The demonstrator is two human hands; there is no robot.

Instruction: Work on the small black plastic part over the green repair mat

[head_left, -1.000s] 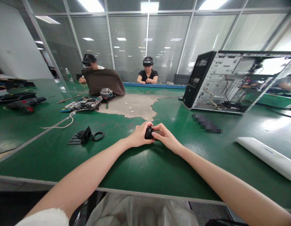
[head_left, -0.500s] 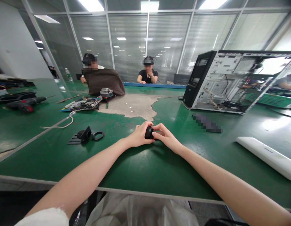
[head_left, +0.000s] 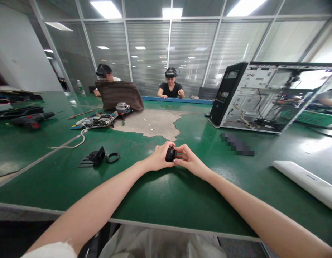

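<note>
Over the middle of the table, my left hand (head_left: 159,157) is wrapped round a small black part (head_left: 170,154) that looks like a compact camera or lens. My right hand (head_left: 189,160) pinches the right end of the same part between thumb and fingers. Its exact kind I cannot make out, and my left fingers hide its far side. Left of my hands, a black bracket (head_left: 95,157) with a slotted flat foot lies on the green tabletop. Close beside it rests a black ring (head_left: 112,157).
An opened computer case (head_left: 230,96) stands at the right, with a blurred dark object (head_left: 237,144) before it. A white oblong box (head_left: 307,182) lies near the right edge. Circuit boards (head_left: 94,121) and a power drill (head_left: 31,120) are at left. Two people sit across the table.
The fingers of my right hand have shifted around the end of the black part, with the thumb now lower. The person opposite has lowered a hand from the face. The view has tilted slightly up.
</note>
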